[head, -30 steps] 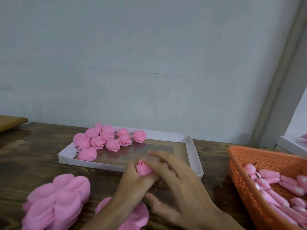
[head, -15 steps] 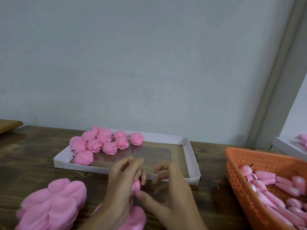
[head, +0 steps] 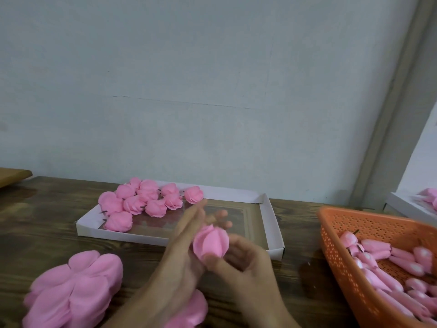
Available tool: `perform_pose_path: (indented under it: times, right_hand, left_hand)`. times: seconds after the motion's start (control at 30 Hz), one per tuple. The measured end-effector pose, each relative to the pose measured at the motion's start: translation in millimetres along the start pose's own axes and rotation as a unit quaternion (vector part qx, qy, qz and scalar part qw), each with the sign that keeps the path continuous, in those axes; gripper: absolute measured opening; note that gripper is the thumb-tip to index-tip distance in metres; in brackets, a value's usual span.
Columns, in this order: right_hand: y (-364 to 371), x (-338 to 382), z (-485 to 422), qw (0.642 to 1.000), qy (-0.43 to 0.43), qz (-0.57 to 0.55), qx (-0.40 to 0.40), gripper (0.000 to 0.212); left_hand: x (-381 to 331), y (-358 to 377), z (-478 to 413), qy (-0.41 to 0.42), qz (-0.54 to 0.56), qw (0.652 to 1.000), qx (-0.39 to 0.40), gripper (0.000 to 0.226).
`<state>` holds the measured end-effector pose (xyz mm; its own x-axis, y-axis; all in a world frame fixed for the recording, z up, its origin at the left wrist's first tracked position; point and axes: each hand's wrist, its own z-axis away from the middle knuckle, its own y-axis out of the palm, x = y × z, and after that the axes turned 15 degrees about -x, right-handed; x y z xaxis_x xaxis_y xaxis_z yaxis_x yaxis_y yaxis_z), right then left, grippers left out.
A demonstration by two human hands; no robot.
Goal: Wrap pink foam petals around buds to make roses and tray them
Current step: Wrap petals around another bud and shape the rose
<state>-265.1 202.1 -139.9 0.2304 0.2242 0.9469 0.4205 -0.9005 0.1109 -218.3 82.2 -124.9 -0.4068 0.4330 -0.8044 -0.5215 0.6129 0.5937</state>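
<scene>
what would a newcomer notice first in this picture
First, the pink foam rose at centre, cupped between the left hand and the right hand just in front of the white tray. Next, the cluster of finished roses filling the tray's far left corner. Then the orange basket of buds at the right and the stack of loose petals at the lower left of the wooden table.

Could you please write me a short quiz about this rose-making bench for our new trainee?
1. True or false: the finished roses sit at the white tray's right end.
2. Where do the unwrapped buds lie? A) orange basket B) white tray C) bare table
3. What does the right hand grip against the left hand?
Key: 1 false, they sit at the left end; 2 A; 3 a wrapped rose.
</scene>
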Motion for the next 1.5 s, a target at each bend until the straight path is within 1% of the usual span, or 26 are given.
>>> perform_pose_path:
  times: [0.07,0.1,0.13,0.17,0.23,0.33,0.4,0.47,0.6,0.7,0.73,0.8,0.83,0.87,0.9,0.97,1.0,1.07,1.13,1.2,1.27,1.3,1.33,1.4,1.43,1.5]
  right_hand:
    - [-2,6,-6,0.999,0.011,-0.033,0.024,0.030]
    - [-3,7,-8,0.998,0.017,-0.048,0.039,0.032]
    - [-4,6,-8,0.996,0.025,-0.066,0.057,0.033]
    - [-4,5,-8,0.993,0.036,-0.084,0.071,0.034]
    - [-2,4,-8,0.983,0.072,-0.137,0.097,0.036]
    - [3,3,-7,0.951,0.149,-0.233,0.137,0.057]
    - [3,4,-7,0.930,0.188,-0.267,0.167,0.067]
    - [3,4,-9,0.927,0.197,-0.247,0.201,0.063]
    - [6,-9,-13,0.918,0.235,-0.266,0.175,0.059]
    - [22,-8,-4,0.919,0.205,-0.299,0.159,0.030]
    - [29,-4,-4,0.906,0.194,-0.351,0.139,0.031]
    - [31,7,-10,0.874,0.186,-0.442,0.084,0.048]
    - [28,9,-9,0.888,0.197,-0.402,0.100,0.056]
    - [26,3,-3,0.893,0.200,-0.374,0.148,0.061]
    - [18,-1,-3,0.906,0.199,-0.334,0.166,0.061]
    - [-2,-4,-5,0.929,0.177,-0.289,0.151,0.049]
    - [4,-6,-5,0.931,0.178,-0.283,0.148,0.045]
    - [5,-4,-5,0.932,0.186,-0.283,0.132,0.045]
    - [6,-3,-7,0.938,0.186,-0.269,0.116,0.051]
    - [3,-2,-6,0.968,0.141,-0.186,0.093,0.050]
    - [2,-5,-1,0.996,0.024,-0.049,0.064,0.036]
    - [0,-7,1,0.999,-0.042,0.006,0.032,0.029]
    - [-3,-8,2,0.995,-0.095,0.043,-0.011,0.025]
    - [-8,-9,2,0.973,-0.188,0.103,-0.091,0.025]
    - [-10,-7,0,0.958,-0.232,0.131,-0.101,0.022]
    - [-13,-4,-3,0.935,-0.300,0.169,-0.084,0.017]
  left_hand:
    - [-6,-6,-3,-0.045,-0.020,0.996,0.074,0.089]
    - [-6,-9,-3,-0.063,-0.028,0.990,0.120,0.099]
    - [-5,-11,-1,-0.065,-0.030,0.983,0.167,0.096]
    - [-3,-13,0,-0.060,-0.031,0.977,0.204,0.085]
    - [-2,-15,3,-0.048,-0.038,0.969,0.237,0.068]
    - [-7,-16,4,-0.035,-0.068,0.966,0.247,0.052]
    - [-14,-14,7,-0.024,-0.105,0.963,0.247,0.038]
    - [-16,-15,8,-0.017,-0.119,0.964,0.236,0.025]
    - [-15,-17,7,-0.029,-0.124,0.963,0.239,0.022]
    - [-17,-17,7,-0.021,-0.153,0.955,0.253,0.019]
    - [-16,-17,7,-0.012,-0.160,0.953,0.256,0.020]
    - [-14,-15,7,0.006,-0.174,0.956,0.238,0.031]
    - [-11,-15,7,0.011,-0.180,0.960,0.215,0.036]
    - [-9,-14,7,0.014,-0.182,0.965,0.189,0.039]
    - [-7,-14,6,0.015,-0.184,0.969,0.166,0.043]
    - [-5,-15,4,0.017,-0.195,0.969,0.152,0.056]
    - [-5,-15,3,0.017,-0.194,0.968,0.161,0.064]
    - [-6,-14,2,-0.005,-0.173,0.969,0.175,0.074]
    - [-6,-15,0,-0.023,-0.152,0.973,0.173,0.084]
    - [-4,-14,0,-0.011,-0.149,0.975,0.166,0.082]
    - [-2,-14,1,0.004,-0.115,0.983,0.146,0.063]
    - [0,-14,1,0.011,-0.101,0.987,0.127,0.056]
    - [2,-14,-1,0.023,-0.100,0.989,0.109,0.052]
    - [6,-15,-4,0.060,-0.124,0.987,0.083,0.045]
    - [6,-15,-5,0.078,-0.133,0.985,0.075,0.043]
    - [4,-12,-6,0.099,-0.129,0.985,0.052,0.041]
